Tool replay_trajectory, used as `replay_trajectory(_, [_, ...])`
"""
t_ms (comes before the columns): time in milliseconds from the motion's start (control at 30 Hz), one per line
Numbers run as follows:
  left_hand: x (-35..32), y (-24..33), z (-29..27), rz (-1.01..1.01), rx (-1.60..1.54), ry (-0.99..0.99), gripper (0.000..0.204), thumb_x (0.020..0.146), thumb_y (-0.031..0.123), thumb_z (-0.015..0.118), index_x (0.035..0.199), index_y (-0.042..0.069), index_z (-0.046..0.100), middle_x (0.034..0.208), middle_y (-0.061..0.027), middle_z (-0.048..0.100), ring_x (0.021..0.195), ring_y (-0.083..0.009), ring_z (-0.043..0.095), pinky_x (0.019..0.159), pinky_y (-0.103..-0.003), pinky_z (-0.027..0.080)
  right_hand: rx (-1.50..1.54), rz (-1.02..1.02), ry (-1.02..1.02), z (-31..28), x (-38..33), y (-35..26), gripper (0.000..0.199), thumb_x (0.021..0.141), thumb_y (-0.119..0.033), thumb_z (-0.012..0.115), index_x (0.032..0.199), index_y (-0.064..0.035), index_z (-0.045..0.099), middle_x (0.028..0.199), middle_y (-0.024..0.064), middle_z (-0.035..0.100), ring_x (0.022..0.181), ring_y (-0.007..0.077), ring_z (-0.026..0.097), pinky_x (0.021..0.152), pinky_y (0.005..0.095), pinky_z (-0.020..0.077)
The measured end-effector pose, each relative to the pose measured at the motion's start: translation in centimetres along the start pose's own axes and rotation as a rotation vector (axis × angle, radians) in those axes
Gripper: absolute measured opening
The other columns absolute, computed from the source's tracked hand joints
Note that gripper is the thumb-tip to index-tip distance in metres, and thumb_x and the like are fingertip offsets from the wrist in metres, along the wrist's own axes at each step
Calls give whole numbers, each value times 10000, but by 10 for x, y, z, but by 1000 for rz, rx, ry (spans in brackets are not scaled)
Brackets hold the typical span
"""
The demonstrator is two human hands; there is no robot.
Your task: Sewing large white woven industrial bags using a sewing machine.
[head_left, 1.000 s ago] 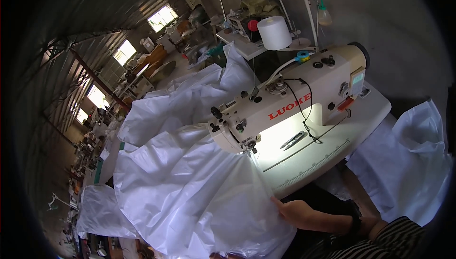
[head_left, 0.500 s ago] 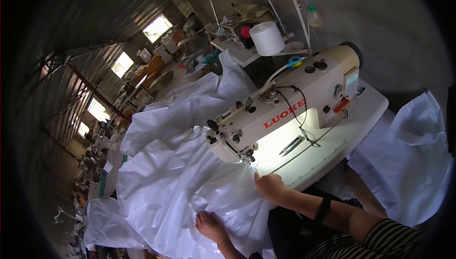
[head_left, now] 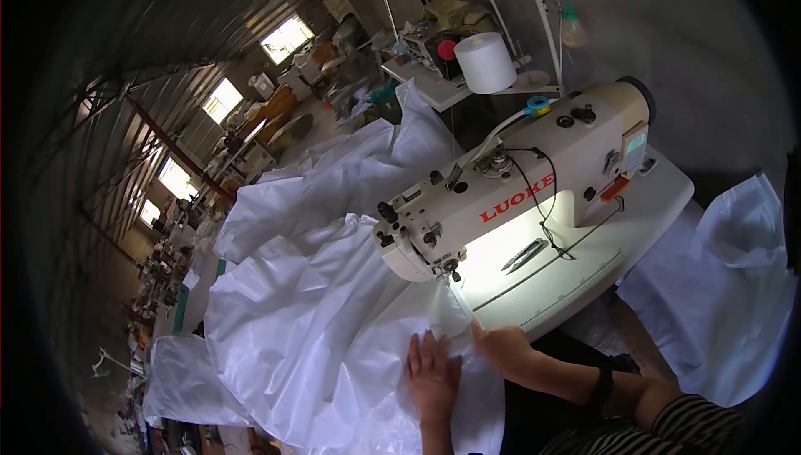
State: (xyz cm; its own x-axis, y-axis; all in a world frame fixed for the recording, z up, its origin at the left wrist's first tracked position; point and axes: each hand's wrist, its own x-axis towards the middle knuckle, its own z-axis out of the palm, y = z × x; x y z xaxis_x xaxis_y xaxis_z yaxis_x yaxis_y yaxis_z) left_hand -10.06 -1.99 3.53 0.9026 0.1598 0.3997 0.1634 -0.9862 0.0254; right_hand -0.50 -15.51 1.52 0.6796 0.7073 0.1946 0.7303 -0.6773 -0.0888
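From where I stand, the left hand [head_left: 433,378] lies flat, fingers apart, on the wide, crumpled sheet of shiny white material [head_left: 309,326], which spreads left of and under the needle end of the cream-coloured sewing machine [head_left: 534,192]. The right hand [head_left: 507,351] is at the sheet's edge by the machine bed; its fingers are partly hidden, so I can't tell whether they pinch it.
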Motion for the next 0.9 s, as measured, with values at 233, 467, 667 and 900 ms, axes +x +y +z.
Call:
replay_trajectory(233, [30, -37, 27, 61, -181, -28, 433, 850, 201, 680, 1260, 85, 602, 1362, -172, 548, 1304, -430, 453, 1076, -459, 407, -35, 30, -49, 11, 36, -7, 464, 872, -130, 579, 1307, 28, 553, 617, 17, 662, 509, 185, 654, 412, 320, 470])
replay_trajectory(467, [62, -62, 55, 44, -201, 43, 394, 861, 186, 667, 1233, 64, 626, 1343, -193, 564, 1297, -421, 466, 1088, -453, 397, -37, 16, -64, 18, 69, -3, 577, 820, -129, 619, 1362, 30, 499, 611, 0, 647, 510, 171, 646, 414, 307, 458])
replay_trajectory(667, [70, -41, 47, 96, -186, 85, 365, 850, 91, 609, 1213, 56, 632, 1267, -174, 615, 1174, -374, 581, 1008, -432, 478, -90, 42, -85, 18, 71, 2, 642, 797, -164, 666, 1381, 27, 480, 636, -17, 656, 534, 146, 651, 424, 294, 462])
replay_trajectory(900, [65, -5, 41, 68, -297, 45, 411, 855, 88, 585, 1260, 151, 620, 1313, -64, 605, 1201, -303, 562, 986, -419, 466, 481, -54, -147, -10, 59, 47, 321, 937, -252, 551, 1166, -41, 628, 773, 77, 712, 680, 248, 706, 579, 332, 537])
